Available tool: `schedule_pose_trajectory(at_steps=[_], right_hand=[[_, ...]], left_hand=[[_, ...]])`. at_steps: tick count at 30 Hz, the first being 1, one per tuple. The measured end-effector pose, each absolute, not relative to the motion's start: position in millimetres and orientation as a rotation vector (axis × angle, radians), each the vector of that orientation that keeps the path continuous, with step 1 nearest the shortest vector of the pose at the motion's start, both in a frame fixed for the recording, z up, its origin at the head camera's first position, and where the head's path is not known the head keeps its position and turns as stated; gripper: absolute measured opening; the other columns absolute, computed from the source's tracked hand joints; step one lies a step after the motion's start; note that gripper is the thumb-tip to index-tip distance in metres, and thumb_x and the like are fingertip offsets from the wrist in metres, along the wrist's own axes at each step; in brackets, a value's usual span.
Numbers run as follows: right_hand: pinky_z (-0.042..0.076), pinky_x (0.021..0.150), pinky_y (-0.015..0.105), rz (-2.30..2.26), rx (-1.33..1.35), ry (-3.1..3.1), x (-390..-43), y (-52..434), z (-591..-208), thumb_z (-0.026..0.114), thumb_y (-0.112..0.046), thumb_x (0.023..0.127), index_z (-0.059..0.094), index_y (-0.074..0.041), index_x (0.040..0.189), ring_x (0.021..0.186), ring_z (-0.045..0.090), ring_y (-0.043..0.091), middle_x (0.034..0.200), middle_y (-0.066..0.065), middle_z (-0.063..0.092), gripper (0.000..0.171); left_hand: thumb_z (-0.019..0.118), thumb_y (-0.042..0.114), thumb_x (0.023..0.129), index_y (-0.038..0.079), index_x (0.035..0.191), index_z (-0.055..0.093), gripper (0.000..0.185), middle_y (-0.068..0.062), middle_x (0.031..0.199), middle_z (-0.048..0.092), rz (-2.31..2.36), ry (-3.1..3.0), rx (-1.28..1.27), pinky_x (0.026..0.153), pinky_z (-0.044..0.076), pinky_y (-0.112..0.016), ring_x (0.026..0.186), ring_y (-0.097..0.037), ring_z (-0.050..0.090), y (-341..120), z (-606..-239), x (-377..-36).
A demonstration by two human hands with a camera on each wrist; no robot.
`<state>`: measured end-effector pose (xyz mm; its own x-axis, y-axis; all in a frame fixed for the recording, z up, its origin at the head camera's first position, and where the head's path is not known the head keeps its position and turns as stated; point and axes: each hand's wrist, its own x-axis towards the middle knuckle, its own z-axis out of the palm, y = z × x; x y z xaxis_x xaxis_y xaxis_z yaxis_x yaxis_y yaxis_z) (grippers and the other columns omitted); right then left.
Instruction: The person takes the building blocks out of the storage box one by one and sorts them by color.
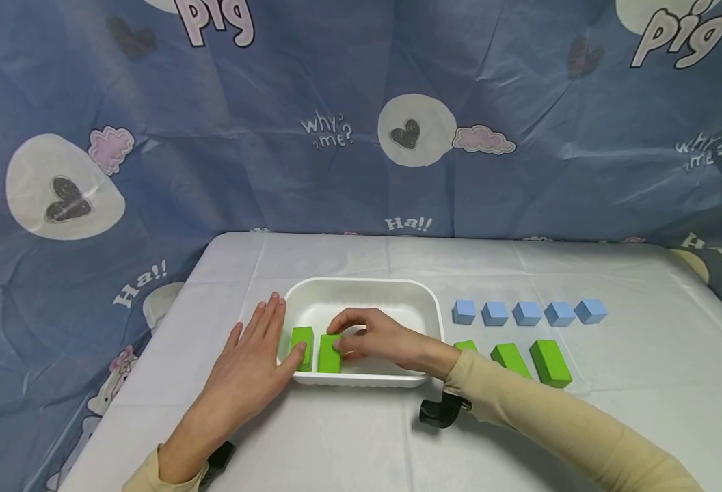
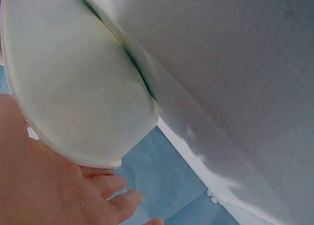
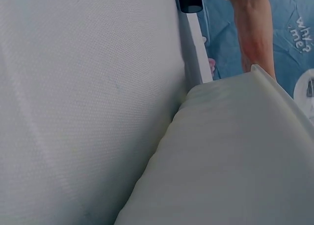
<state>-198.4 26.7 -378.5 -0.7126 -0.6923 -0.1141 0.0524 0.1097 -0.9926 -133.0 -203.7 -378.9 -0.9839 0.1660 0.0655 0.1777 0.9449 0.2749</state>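
Observation:
A white tray [image 1: 367, 381] stands on the table with two green blocks inside its left end. My right hand [image 1: 382, 339] reaches over the front rim and pinches the right-hand green block [image 1: 329, 359] between thumb and fingers. My left hand [image 1: 247, 372] lies along the tray's left side with straight fingers, its thumb over the other green block [image 1: 301, 336]. In the left wrist view, the left hand [image 2: 54, 186] is beside the tray's outer wall [image 2: 83, 87]. The right wrist view has the tray's wall [image 3: 221, 151] but hides the right hand.
Several light blue cubes [image 1: 528, 313] form a row right of the tray. In front of them lie three green blocks [image 1: 550, 363], one partly behind the right sleeve [image 1: 521, 403]. A patterned blue cloth [image 1: 312, 184] hangs behind the white table [image 1: 349, 437].

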Motion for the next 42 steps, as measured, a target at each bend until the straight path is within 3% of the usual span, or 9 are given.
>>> schedule_pose_trajectory(at_steps=[8,20,42], right_hand=[[0.057,0.081,0.041,-1.730,-0.588,1.825,-198.8,28.0,-377.5,0.061,-0.004,0.095,0.062,0.003,0.115,0.093,0.066,0.022,0.118,0.014,0.058,0.022],[0.057,0.082,0.042,-1.874,-0.589,1.862,-195.6,33.2,-372.5,0.066,-0.009,0.093,0.066,0.000,0.116,0.094,0.067,0.021,0.113,0.011,0.066,0.025],[0.056,0.084,0.041,-1.810,-0.779,2.023,-195.5,67.2,-357.3,0.062,-0.013,0.098,0.066,-0.008,0.119,0.097,0.065,0.027,0.116,0.009,0.064,0.022]], left_hand=[[0.043,0.055,0.100,0.002,0.157,0.015,0.083,-0.013,0.163,0.011,-0.425,-3.058,-0.272,0.113,0.009,-0.062,0.149,-0.031,0.009,-203.8,-378.6,-133.0],[0.044,0.054,0.099,0.003,0.157,0.016,0.082,-0.012,0.164,0.011,-0.422,-3.051,-0.268,0.113,0.010,-0.061,0.149,-0.031,0.010,-202.6,-379.6,-133.0],[0.035,0.059,0.100,0.005,0.157,0.018,0.080,-0.009,0.164,0.010,-0.369,-3.035,-0.285,0.115,0.006,-0.058,0.150,-0.028,0.005,-204.2,-376.5,-131.0]])
